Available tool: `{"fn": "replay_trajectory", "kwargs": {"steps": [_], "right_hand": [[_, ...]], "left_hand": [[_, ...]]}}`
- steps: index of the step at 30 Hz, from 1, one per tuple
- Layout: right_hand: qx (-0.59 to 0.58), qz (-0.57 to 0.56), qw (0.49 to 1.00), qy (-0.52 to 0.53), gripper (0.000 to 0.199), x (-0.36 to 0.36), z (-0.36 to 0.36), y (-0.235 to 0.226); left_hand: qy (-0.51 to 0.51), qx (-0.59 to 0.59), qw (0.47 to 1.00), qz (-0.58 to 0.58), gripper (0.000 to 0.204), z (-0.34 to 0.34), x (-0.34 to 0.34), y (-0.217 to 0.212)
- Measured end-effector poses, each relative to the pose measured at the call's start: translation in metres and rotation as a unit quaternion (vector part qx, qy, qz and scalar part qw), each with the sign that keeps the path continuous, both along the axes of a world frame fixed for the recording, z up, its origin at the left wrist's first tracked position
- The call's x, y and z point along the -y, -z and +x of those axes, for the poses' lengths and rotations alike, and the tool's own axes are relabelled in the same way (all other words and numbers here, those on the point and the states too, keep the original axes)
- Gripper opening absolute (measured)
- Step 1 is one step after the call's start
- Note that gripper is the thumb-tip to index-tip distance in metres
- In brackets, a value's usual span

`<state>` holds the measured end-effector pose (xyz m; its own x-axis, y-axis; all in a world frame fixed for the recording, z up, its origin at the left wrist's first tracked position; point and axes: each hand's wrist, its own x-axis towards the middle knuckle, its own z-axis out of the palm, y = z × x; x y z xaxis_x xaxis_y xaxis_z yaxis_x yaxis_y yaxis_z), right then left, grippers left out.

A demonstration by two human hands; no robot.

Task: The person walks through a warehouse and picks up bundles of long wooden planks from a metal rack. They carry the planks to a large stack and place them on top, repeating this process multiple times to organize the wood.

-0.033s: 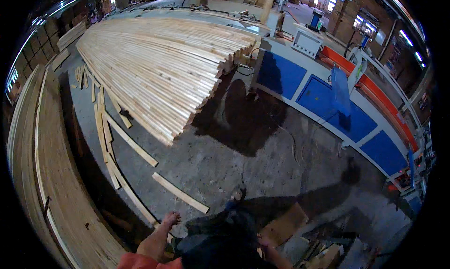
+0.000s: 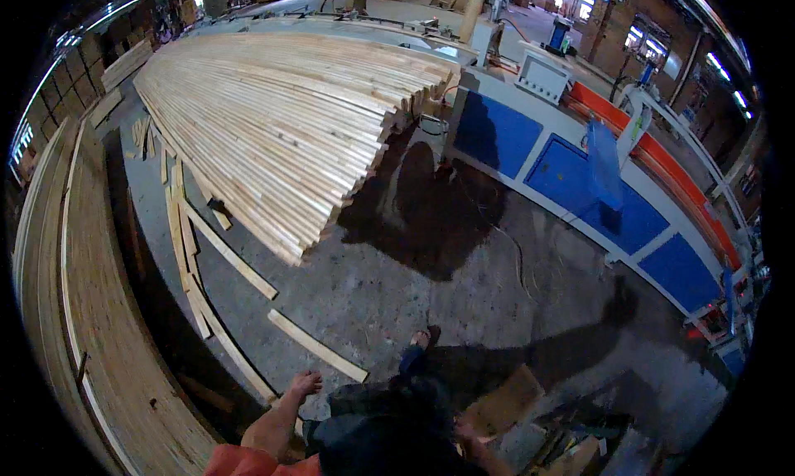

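Observation:
My left hand [image 2: 306, 383] hangs low beside my dark clothing, its fingers curled in with nothing visible in them. Just beyond it, a loose wooden strip [image 2: 318, 343] lies on the concrete floor. On the other side of my body, my right hand [image 2: 469, 433] is dim and blurred, so its fingers cannot be made out. Close to that hand is a brown cardboard piece [image 2: 503, 400], but contact between them is unclear. Farther ahead, long pale timber strips form a wide stack [image 2: 265, 120] with a stepped near end.
Thick boards [image 2: 116, 294] are stacked along the left. A white machine with blue panels [image 2: 584, 178] and an orange beam stands at the right. Several narrow offcuts [image 2: 228, 252] litter the floor beside the timber. Scrap wood [image 2: 575, 455] is heaped at lower right.
My foot now shows farther forward on the floor, in front of my dark clothing. The surroundings have shifted slightly in view; both hands stay low at my sides.

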<state>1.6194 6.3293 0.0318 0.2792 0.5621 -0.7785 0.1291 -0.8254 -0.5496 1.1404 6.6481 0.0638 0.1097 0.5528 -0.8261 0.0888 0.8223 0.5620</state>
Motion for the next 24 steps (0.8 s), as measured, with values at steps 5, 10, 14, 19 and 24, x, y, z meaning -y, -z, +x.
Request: {"fn": "replay_trajectory", "kwargs": {"steps": [5, 10, 14, 19, 24], "right_hand": [[0.027, -0.033, 0.999, -0.012, 0.037, -0.112, 0.08, 0.009], [-0.004, -0.013, 1.0, 0.0, 0.031, -0.258, 0.193, -0.004], [-0.107, 0.034, 0.98, 0.162, 0.026, -0.399, 0.294, -0.006], [-0.171, 0.106, 0.962, 0.187, 0.019, -0.62, 0.355, -0.021], [0.171, 0.31, 0.858, -0.372, 0.014, -0.789, 0.475, 0.042]], "left_hand": [[0.095, 0.056, 0.994, 0.005, 0.033, 0.163, -0.143, -0.033], [0.418, -0.025, 0.863, 0.284, 0.045, 0.311, -0.258, -0.039], [0.274, 0.071, 0.946, 0.155, 0.041, 0.414, -0.362, -0.105], [0.073, 0.163, 0.974, 0.142, 0.037, 0.489, -0.49, -0.177], [-0.037, 0.28, 0.95, 0.134, 0.047, 0.576, -0.652, -0.202]]}}
